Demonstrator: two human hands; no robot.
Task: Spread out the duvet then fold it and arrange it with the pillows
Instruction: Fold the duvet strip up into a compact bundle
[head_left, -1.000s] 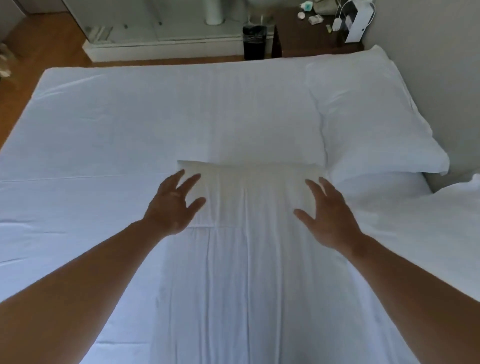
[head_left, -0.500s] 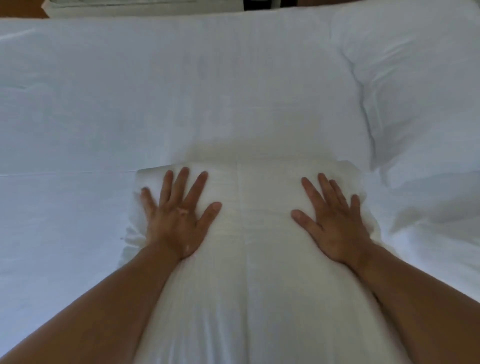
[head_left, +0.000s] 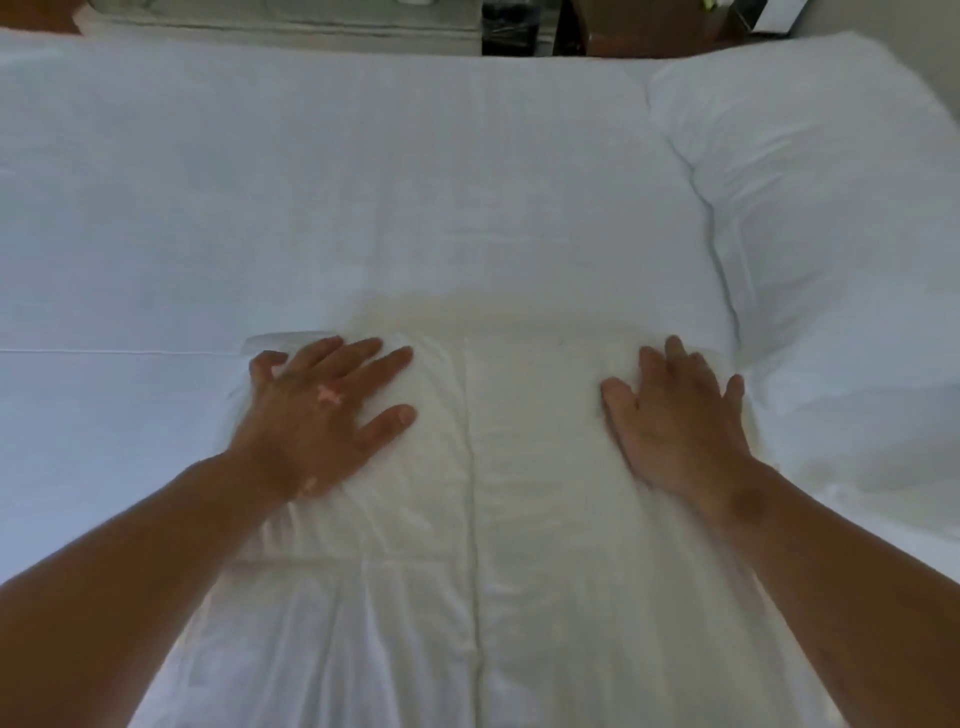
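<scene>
White cotton lies under straight, spread fingers (head_left: 389, 366): the left hand (head_left: 322, 415) and right hand (head_left: 680, 415) press flat, gripping nothing, on the far end of the folded duvet (head_left: 498, 519), which runs from centre to lower frame on the bed sheet (head_left: 311, 208). The step in hand looks like flattening the fold. The next move probably calls for setting the duvet beside the pillow (head_left: 831, 208), upper right. No writing is readable.

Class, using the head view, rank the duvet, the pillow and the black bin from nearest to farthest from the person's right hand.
1. Duvet: directly under the right hand, which presses flat on it.
2. Pillow: off to the right and further away from the person.
3. Black bin: farthest, at the top centre of the view.
</scene>
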